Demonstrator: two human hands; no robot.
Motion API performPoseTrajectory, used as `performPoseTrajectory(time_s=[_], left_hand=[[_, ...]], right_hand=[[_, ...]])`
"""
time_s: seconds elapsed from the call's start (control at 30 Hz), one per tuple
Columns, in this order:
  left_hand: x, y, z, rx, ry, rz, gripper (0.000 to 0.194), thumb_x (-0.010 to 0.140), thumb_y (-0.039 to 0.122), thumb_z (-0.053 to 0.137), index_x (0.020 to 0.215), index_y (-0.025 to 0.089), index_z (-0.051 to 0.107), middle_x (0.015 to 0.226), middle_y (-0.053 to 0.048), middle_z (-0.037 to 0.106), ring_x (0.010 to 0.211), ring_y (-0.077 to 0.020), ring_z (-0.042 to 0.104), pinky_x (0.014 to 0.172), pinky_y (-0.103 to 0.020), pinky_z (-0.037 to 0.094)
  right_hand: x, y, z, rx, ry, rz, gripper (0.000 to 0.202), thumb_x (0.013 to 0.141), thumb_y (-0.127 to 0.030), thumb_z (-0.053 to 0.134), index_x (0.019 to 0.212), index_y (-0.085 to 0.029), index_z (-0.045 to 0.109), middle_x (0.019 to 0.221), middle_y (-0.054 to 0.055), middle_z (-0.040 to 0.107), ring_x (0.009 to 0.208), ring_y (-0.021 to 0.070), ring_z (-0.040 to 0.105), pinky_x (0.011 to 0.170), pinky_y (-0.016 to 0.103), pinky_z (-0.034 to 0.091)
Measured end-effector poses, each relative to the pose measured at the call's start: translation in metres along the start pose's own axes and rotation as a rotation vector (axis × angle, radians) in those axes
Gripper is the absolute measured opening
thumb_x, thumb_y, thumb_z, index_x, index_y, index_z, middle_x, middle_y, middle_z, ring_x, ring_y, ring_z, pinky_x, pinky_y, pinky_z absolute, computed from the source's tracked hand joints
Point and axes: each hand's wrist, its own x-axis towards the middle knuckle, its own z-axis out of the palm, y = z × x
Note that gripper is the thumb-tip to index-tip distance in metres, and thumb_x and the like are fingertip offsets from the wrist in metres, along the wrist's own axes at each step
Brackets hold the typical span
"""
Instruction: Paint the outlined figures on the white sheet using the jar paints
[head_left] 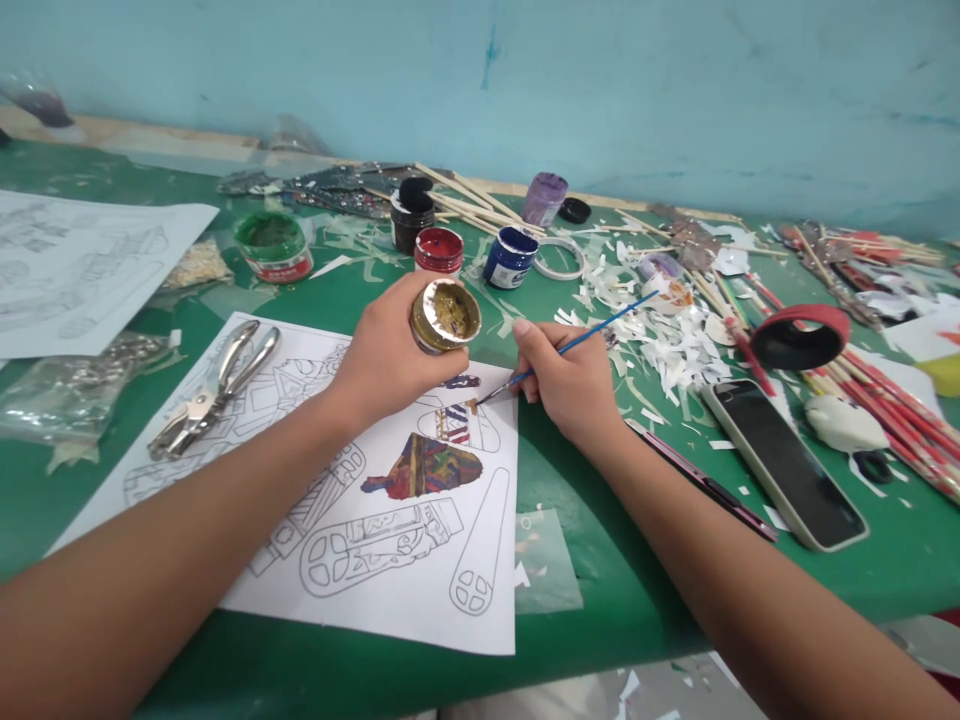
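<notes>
My left hand (386, 350) is wrapped round a small open jar of gold-brown paint (452, 312), tilted toward me above the paper. In my right hand (566, 380) is a thin blue paintbrush (607, 322), its tip touching a small striped figure (457, 424) with red, blue and gold-brown bands. The white sheet (420, 625) carries several outlined shapes. Below the striped figure, one shape (427, 468) is fully painted in dark red, green, blue and yellow. A metal hole punch (214, 390) lies on the sheet's left part.
Open paint jars in green (274, 247), red (439, 250), blue (511, 257) and purple (545, 198) stand behind my hands. Right of me lie a phone (787, 465), a pink cutter knife (705, 483), a tape roll (801, 337), paper scraps (675, 350) and sticks. Another printed sheet (90, 270) is left.
</notes>
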Motion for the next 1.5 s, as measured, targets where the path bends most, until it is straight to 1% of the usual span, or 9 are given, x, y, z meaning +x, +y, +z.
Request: performPoseTrajectory(time_s=[0.1,0.27,0.5,0.67,0.83,1.0,1.17,1.37,1.5], left_hand=[[-0.0004,-0.0007,0.0000,-0.011,0.000,-0.010,0.045,0.063,0.017,0.072,0.107,0.020,0.063,0.106,-0.005,0.069,0.098,-0.0256,0.066,0.092,-0.039,0.054],[-0.0003,-0.0010,0.0005,-0.020,0.004,-0.016,0.046,0.062,0.017,0.073,0.107,0.020,0.064,0.106,-0.004,0.070,0.097,-0.0261,0.067,0.092,-0.040,0.054],[0.0002,-0.0009,0.0004,-0.019,0.005,-0.011,0.046,0.062,0.017,0.072,0.107,0.019,0.064,0.106,-0.004,0.070,0.096,-0.0256,0.067,0.090,-0.039,0.054],[-0.0001,-0.0009,0.0001,-0.013,0.011,-0.005,0.047,0.062,0.017,0.072,0.108,0.018,0.065,0.107,-0.004,0.071,0.096,-0.0247,0.067,0.090,-0.037,0.053],[-0.0001,-0.0006,0.0006,-0.006,0.014,-0.004,0.047,0.062,0.017,0.071,0.108,0.017,0.065,0.107,-0.004,0.071,0.096,-0.0244,0.067,0.090,-0.036,0.053],[0.0001,-0.0011,0.0007,0.002,0.012,0.004,0.046,0.062,0.017,0.072,0.107,0.018,0.065,0.106,-0.004,0.071,0.095,-0.0242,0.067,0.089,-0.036,0.053],[0.0003,-0.0013,0.0009,-0.007,0.012,0.002,0.046,0.062,0.017,0.072,0.108,0.017,0.065,0.106,-0.005,0.070,0.095,-0.0244,0.067,0.089,-0.037,0.053],[0.0000,-0.0019,0.0007,-0.002,0.006,0.011,0.045,0.063,0.017,0.073,0.106,0.019,0.064,0.106,-0.004,0.070,0.096,-0.0250,0.067,0.090,-0.037,0.054],[0.0001,-0.0021,0.0009,-0.011,0.013,0.013,0.045,0.063,0.017,0.073,0.107,0.018,0.064,0.105,-0.004,0.070,0.096,-0.0245,0.067,0.090,-0.037,0.054]], right_hand=[[-0.0007,-0.0003,0.0000,-0.018,-0.029,-0.005,0.053,0.083,-0.054,0.065,0.045,-0.021,0.049,0.034,-0.005,0.043,0.031,0.0070,0.040,0.036,0.022,0.035],[-0.0010,0.0004,0.0013,0.052,-0.007,0.004,0.053,0.082,-0.059,0.064,0.048,-0.022,0.050,0.035,-0.006,0.042,0.032,0.0080,0.043,0.043,0.024,0.045],[-0.0007,0.0000,0.0010,-0.018,-0.058,-0.016,0.052,0.085,-0.053,0.064,0.047,-0.020,0.050,0.035,-0.005,0.044,0.032,0.0065,0.040,0.036,0.022,0.034],[-0.0001,0.0009,0.0011,0.032,-0.014,-0.002,0.052,0.084,-0.057,0.063,0.048,-0.021,0.050,0.034,-0.006,0.043,0.032,0.0077,0.044,0.041,0.022,0.043],[-0.0006,0.0013,0.0010,-0.021,-0.060,-0.016,0.052,0.084,-0.054,0.064,0.047,-0.020,0.051,0.035,-0.005,0.044,0.032,0.0063,0.040,0.036,0.021,0.034],[-0.0003,0.0024,0.0012,0.023,-0.017,-0.014,0.051,0.085,-0.054,0.063,0.049,-0.021,0.050,0.035,-0.006,0.043,0.032,0.0070,0.043,0.039,0.022,0.040],[-0.0002,0.0016,0.0014,-0.022,-0.064,-0.008,0.048,0.085,-0.047,0.063,0.047,-0.020,0.051,0.035,-0.006,0.045,0.031,0.0057,0.041,0.036,0.020,0.033],[0.0004,0.0021,0.0015,0.029,-0.031,-0.007,0.048,0.085,-0.050,0.063,0.049,-0.021,0.051,0.035,-0.006,0.044,0.032,0.0066,0.044,0.038,0.021,0.038],[-0.0002,0.0018,0.0014,-0.004,-0.067,-0.006,0.048,0.086,-0.047,0.063,0.048,-0.020,0.051,0.036,-0.006,0.045,0.031,0.0056,0.041,0.037,0.020,0.034]])
